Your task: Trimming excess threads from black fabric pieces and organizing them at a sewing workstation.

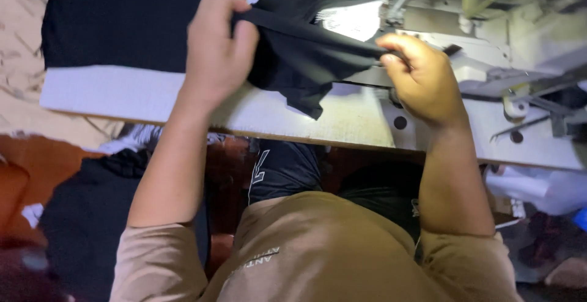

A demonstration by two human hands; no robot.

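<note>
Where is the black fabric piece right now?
In the head view, the black fabric piece is stretched between the left hand and right hand, above the white table edge, left of the sewing machine.

Garment: I see black cloth, matt, soft.
Worktop: I note pale board, worn, scuffed.
Sewing machine: I note off-white painted metal, slightly glossy.

Dim, soft-focus view; harsh lamp glare on the sewing machine, murky edges.
</note>
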